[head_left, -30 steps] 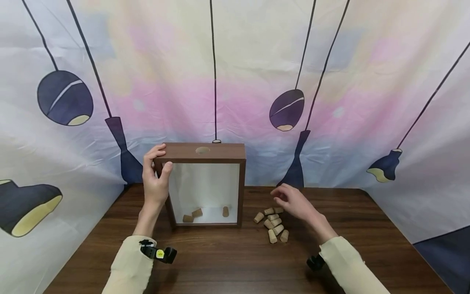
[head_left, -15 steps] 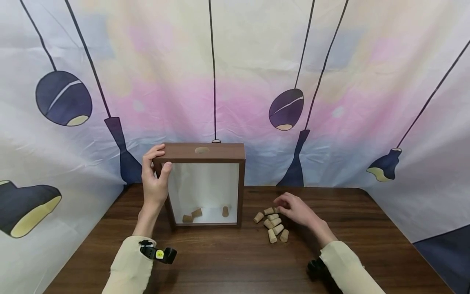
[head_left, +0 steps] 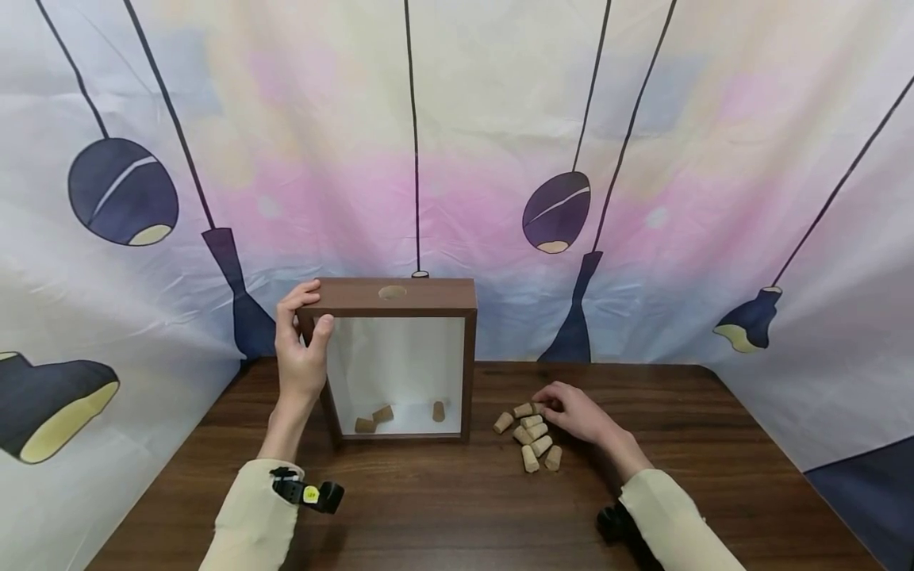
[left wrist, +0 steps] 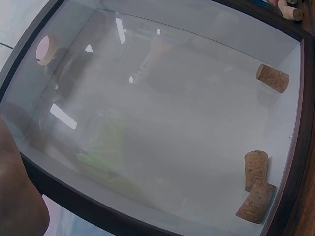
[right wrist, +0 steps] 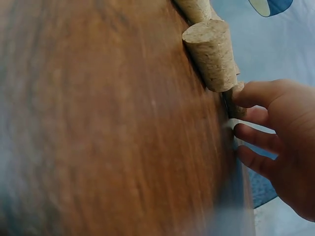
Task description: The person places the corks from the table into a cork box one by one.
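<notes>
A brown wooden box frame (head_left: 471, 373) with a clear front stands upright on the table, a round hole (head_left: 393, 293) in its top. My left hand (head_left: 301, 349) grips its upper left corner, thumb at the front and fingers over the top. Behind the pane lie three corks, one of them a cork (left wrist: 272, 78) apart from the other two. To the right of the box is a loose pile of corks (head_left: 531, 434). At the pile's far side my right hand (head_left: 577, 410) pinches a cork (right wrist: 237, 98) between thumb and index finger, partly hidden by them.
The dark wooden table (head_left: 428, 507) runs back to a hanging cloth (head_left: 471, 159) printed with lamps, close behind the box. Nearer the front of the pile, a cork (head_left: 553, 458) lies beside another cork (head_left: 529, 458).
My right hand has come down from above the pile to a cork at its far side and pinches it. The left hand and the box have stayed in place.
</notes>
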A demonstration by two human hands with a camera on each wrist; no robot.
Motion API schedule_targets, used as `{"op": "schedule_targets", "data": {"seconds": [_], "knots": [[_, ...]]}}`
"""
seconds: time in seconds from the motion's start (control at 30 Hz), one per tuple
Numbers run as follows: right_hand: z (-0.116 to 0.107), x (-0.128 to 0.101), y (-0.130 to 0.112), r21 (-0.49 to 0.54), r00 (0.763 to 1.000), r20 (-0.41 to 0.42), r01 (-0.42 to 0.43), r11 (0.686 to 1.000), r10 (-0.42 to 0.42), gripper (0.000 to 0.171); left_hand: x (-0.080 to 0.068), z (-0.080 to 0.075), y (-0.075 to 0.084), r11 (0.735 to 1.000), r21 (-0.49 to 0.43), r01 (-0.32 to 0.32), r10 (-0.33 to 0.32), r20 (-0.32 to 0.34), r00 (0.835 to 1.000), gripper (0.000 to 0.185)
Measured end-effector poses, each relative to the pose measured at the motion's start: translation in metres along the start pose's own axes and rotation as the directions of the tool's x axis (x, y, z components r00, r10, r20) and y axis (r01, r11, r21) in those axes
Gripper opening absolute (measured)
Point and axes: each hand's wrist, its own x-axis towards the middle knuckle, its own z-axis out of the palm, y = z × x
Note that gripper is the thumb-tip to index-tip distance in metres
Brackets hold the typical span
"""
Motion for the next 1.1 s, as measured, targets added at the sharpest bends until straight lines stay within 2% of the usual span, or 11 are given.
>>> {"op": "schedule_targets", "data": {"seconds": [0.37,0.7,0.97,1.1], "knots": [[-0.001,0.000,-0.002,-0.031,0.998,-0.063,-0.008,0.999,0.006,0.020,0.000,0.001,0.001,1.000,-0.007,-0.005,0.005,-0.010,1.000,0.034],[-0.012,0.000,-0.012,-0.043,0.993,-0.120,0.008,0.999,-0.013,0.020,0.000,0.000,0.001,1.000,0.001,-0.005,0.005,0.000,1.000,0.033],[-0.022,0.000,-0.021,-0.034,0.990,-0.139,0.017,0.999,-0.022,0.024,-0.003,-0.004,-0.034,1.000,0.002,-0.014,0.014,-0.018,1.000,0.035],[-0.029,0.001,-0.027,-0.054,0.985,-0.165,0.035,0.998,-0.043,0.023,-0.003,-0.005,-0.035,1.000,0.004,-0.012,0.012,-0.006,1.000,0.035]]}}
